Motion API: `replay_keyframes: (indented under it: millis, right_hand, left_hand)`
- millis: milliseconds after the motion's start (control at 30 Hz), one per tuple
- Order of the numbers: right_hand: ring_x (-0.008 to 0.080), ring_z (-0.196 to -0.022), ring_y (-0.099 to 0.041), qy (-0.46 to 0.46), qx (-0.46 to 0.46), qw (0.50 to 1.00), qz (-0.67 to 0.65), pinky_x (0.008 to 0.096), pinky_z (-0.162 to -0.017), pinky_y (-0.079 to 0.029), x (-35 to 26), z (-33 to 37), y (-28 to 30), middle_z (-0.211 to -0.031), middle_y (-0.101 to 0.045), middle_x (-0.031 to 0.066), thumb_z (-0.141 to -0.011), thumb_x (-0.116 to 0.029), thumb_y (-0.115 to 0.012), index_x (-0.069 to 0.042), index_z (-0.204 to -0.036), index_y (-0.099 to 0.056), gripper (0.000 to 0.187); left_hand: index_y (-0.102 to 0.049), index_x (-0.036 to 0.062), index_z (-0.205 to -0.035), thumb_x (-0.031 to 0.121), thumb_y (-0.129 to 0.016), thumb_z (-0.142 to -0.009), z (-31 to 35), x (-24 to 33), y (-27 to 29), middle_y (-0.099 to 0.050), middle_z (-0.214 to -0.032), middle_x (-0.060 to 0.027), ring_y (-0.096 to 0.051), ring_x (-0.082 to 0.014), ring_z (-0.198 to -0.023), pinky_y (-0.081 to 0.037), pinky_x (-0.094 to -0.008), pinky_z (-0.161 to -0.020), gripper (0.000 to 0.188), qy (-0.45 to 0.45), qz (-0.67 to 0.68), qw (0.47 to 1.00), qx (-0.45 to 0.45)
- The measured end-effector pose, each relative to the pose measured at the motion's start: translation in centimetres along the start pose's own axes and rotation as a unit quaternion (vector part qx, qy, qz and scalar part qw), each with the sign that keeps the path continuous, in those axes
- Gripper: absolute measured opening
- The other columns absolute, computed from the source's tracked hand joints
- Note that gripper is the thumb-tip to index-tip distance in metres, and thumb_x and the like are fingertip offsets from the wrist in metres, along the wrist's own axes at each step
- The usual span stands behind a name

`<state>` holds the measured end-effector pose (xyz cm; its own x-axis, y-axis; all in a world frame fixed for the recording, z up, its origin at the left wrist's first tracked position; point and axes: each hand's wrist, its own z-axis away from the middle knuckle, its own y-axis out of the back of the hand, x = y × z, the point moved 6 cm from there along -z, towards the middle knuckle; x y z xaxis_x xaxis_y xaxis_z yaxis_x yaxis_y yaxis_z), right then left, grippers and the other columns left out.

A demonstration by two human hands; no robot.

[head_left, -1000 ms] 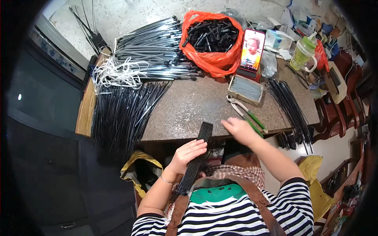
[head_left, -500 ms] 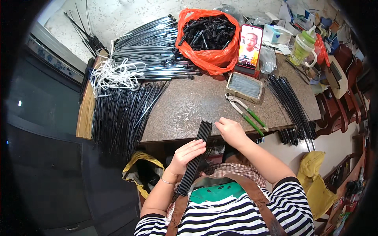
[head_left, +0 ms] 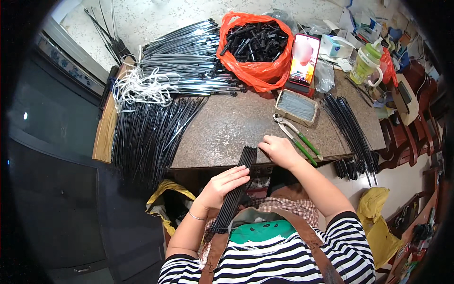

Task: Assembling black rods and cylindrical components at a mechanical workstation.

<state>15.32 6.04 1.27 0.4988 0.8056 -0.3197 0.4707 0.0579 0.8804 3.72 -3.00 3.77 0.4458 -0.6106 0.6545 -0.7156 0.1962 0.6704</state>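
Note:
A flat bundle of thin black rods (head_left: 235,194), resembling umbrella ribs, slants from my lap up to the table's front edge. My left hand (head_left: 218,190) is closed around its middle, with the fingers lying across the top side. Beside the bundle's upper end, my right hand (head_left: 279,150) has its fingers curled together in a pinch. Whatever they grip there is hidden or too fine to see. Pliers with green handles (head_left: 302,143) lie just beyond my right hand. Behind them sits a small box of thin grey wire pieces (head_left: 297,106).
Stacks of black rods (head_left: 146,137) and white cord (head_left: 142,87) cover the table's left. An orange bag (head_left: 255,75) of black plastic parts and a phone (head_left: 303,59) stand at the back. More rods (head_left: 350,128) overhang the right edge. A green-lidded bottle (head_left: 366,64) stands behind.
My right hand has turned slightly, its fingers curling downward beside the bundle's end. My left hand keeps its hold on the bundle. The whole view has shifted slightly.

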Motion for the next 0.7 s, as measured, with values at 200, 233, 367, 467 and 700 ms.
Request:
replay_keyframes:
  millis: [200, 233, 367, 467, 700]
  right_hand:
    - [0.022, -0.064, -0.048, 0.022, 0.094, 0.992, 0.083, 0.0311, -0.054, -0.04, 0.5, 0.2, 1.0, -0.067, -0.047, 0.0051, -0.058, -0.013, -0.054, -0.007, -0.065, -0.048, 0.012]
    - [0.0213, -0.065, -0.047, 0.011, 0.103, 0.991, 0.083, 0.0312, -0.055, -0.038, 1.5, 0.7, 1.9, -0.068, -0.048, 0.0044, -0.057, -0.014, -0.056, -0.007, -0.068, -0.05, 0.015]
    - [0.0229, -0.064, -0.048, 0.044, 0.038, 0.998, 0.022, 0.0328, -0.056, -0.04, 0.5, 3.1, 1.7, -0.071, -0.049, 0.0065, -0.059, -0.007, -0.054, -0.006, -0.074, -0.052, 0.015]
    - [0.0239, -0.065, -0.05, -0.004, 0.02, 1.0, 0.017, 0.0327, -0.056, -0.041, 0.2, 3.1, 1.1, -0.072, -0.049, 0.008, -0.06, -0.004, -0.051, -0.004, -0.076, -0.052, 0.016]
    - [0.026, -0.066, -0.051, -0.076, -0.017, 0.995, -0.056, 0.0317, -0.055, -0.042, -0.1, 1.9, 1.3, -0.073, -0.05, 0.0094, -0.061, -0.002, -0.051, -0.006, -0.081, -0.054, 0.021]
  left_hand:
    - [-0.052, 0.0012, -0.094, 0.018, -0.059, -0.057, 0.3, -0.3, 0.4, -0.049, -0.102, -0.0135, -0.045, -0.0287, -0.097, -0.037, -0.0341, -0.082, 0.042, 0.02, -0.01, 1.0, 0.002]
    - [-0.052, 0.0012, -0.094, 0.018, -0.059, -0.057, 0.3, -0.4, 0.5, -0.049, -0.102, -0.0135, -0.045, -0.0287, -0.097, -0.037, -0.0341, -0.082, 0.042, 0.022, -0.011, 1.0, 0.007]
    - [-0.052, 0.0014, -0.094, 0.017, -0.059, -0.055, 0.6, -0.6, 0.6, -0.049, -0.102, -0.013, -0.045, -0.0282, -0.098, -0.037, -0.0331, -0.081, 0.042, -0.001, -0.013, 1.0, -0.017]
    - [-0.052, 0.0014, -0.094, 0.018, -0.059, -0.054, 0.3, -0.7, 0.6, -0.049, -0.102, -0.0127, -0.045, -0.0274, -0.097, -0.038, -0.0323, -0.081, 0.043, -0.021, -0.031, 0.999, -0.036]
    - [-0.052, 0.002, -0.093, 0.021, -0.06, -0.054, 1.1, -0.6, 1.3, -0.049, -0.102, -0.0125, -0.045, -0.0272, -0.098, -0.038, -0.0326, -0.082, 0.044, -0.018, -0.021, 0.999, -0.022]
